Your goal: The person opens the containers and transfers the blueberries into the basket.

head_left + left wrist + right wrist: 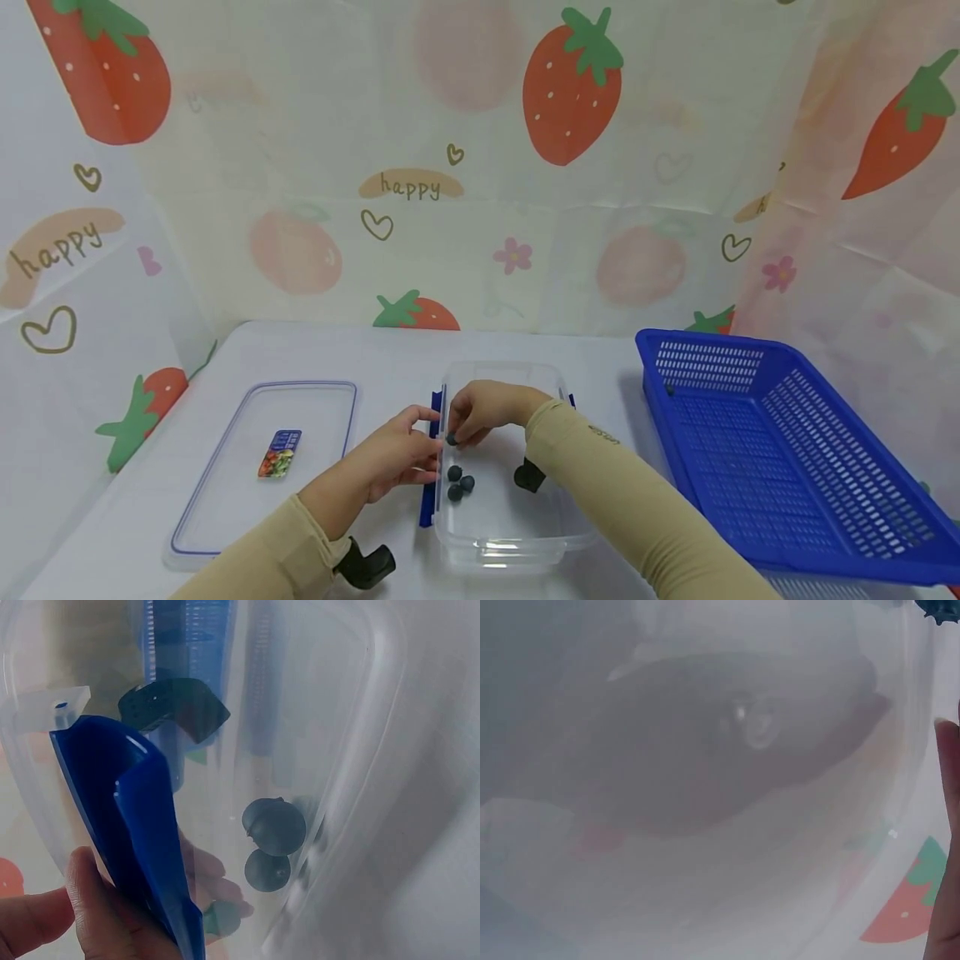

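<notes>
My right hand [487, 410] reaches into a clear plastic container [517, 533], pinching a blueberry [452, 438] between thumb and fingertips near the left wall. Three more blueberries [467, 483] sit clustered on the container floor, closer to me. Outside that wall, my left hand [397, 454] has its fingers extended against the side, around the blue side latch [427, 500], which hangs unfastened. Through the clear wall, the left wrist view shows the pinched blueberry [223, 919] at the right fingertips. A blueberry [939, 609] appears at the right wrist view's top corner.
On the left lies the clear lid [225, 475] with a blue rim and a printed label [280, 454]. A blue perforated basket [787, 450] stands at the right, with one small dark berry [670, 389] near its far left corner. Printed cloth hangs behind the table.
</notes>
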`<control>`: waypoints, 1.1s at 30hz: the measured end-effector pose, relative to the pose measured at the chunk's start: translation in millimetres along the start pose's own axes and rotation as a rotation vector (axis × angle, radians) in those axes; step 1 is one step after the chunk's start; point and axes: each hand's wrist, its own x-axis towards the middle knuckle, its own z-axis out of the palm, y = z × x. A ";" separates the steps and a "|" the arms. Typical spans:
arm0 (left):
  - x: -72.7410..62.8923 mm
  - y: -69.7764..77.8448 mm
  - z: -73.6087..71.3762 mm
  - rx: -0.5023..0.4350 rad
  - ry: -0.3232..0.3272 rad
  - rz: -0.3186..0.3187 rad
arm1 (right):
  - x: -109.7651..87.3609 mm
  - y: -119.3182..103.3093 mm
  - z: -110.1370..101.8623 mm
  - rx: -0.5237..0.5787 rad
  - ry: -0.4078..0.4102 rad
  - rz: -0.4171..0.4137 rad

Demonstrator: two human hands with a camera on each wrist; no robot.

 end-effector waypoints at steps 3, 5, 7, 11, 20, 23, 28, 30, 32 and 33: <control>0.0 0.4 0.3 0.003 -0.001 0.000 | -1.4 -0.9 -0.6 -0.014 0.018 -0.012; -0.2 0.6 0.4 0.005 -0.001 -0.001 | -1.9 -1.2 -1.1 -0.013 0.026 -0.014; -0.3 0.8 0.4 0.005 -0.001 -0.001 | -1.8 -1.3 -1.3 -0.012 0.031 -0.006; 0.0 1.0 0.0 0.007 -0.001 0.000 | 0.7 -0.5 -0.3 -0.012 0.011 0.019; 0.0 2.0 0.1 0.011 -0.001 -0.005 | -2.5 -4.0 -8.0 -0.053 0.022 0.013; -0.2 2.8 0.5 0.011 0.001 -0.010 | -7.1 -6.1 -17.2 -0.040 0.054 -0.004; 0.7 2.5 0.7 0.007 0.017 -0.023 | -18.2 -11.8 -37.4 -0.011 0.103 -0.074; 1.4 1.9 0.8 0.011 0.025 -0.027 | -26.3 -14.3 -47.6 -0.004 0.134 -0.097; 1.8 1.6 1.2 0.015 0.029 -0.026 | -36.9 -16.1 -59.1 0.008 0.171 -0.115; 1.9 1.7 1.4 0.017 0.031 -0.025 | -42.9 -16.5 -65.2 0.019 0.189 -0.123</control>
